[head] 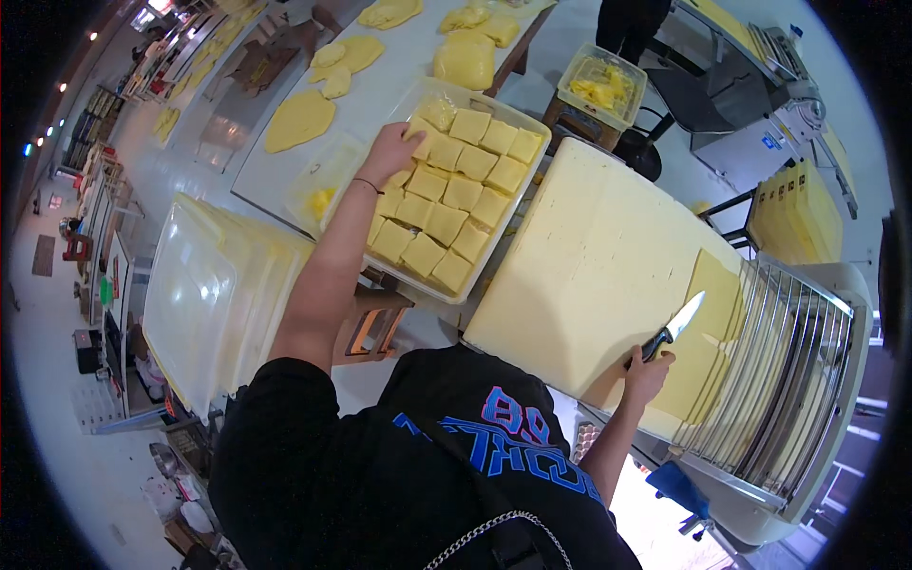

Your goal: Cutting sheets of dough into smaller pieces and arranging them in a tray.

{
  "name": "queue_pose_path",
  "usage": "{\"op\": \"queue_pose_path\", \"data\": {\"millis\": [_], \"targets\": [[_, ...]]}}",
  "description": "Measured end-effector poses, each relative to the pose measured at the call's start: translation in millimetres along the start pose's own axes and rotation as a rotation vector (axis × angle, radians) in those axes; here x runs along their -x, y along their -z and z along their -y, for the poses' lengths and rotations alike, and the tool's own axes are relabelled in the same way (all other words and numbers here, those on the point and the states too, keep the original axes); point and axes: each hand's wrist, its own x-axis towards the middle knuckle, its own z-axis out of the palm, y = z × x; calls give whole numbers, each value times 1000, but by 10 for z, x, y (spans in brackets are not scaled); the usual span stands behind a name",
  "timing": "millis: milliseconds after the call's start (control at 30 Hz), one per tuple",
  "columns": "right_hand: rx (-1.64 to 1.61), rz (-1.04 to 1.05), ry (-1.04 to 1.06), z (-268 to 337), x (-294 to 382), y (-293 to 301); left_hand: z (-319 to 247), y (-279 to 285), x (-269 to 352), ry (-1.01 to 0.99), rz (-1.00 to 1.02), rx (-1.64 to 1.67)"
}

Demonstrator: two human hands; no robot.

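My left hand (394,151) is at the far left corner of a clear plastic bin (543,135), its fingers on the edge of a dough square (425,137). Rows of similar yellow squares (446,224) fill the bin, some overlapping. A kitchen knife (685,318) with a black handle is in my right hand (647,375), its blade pointing away from me. That hand is over the pale belt (570,235) of a dough sheeter, at the near edge of a flat dough sheet (702,335). Long cuts run across the sheet beside the machine's wire guard (776,370).
Stacked plastic bins (206,285) stand to my left. A white table (285,178) holds flattened dough pieces (301,121) and a thick dough block (464,60). Beyond the belt, a bin of dough scraps (602,89) rests on a stool, near a person's dark-clothed legs (630,28).
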Motion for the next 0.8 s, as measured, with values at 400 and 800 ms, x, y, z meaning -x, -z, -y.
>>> {"op": "queue_pose_path", "data": {"millis": [400,800], "targets": [[-556,102,-126,-266,-223,191,263,-222,-218,-419,-281,-597],[-246,77,150,-554,-1710,447,-2057,-1944,185,-500,226,119]]}}
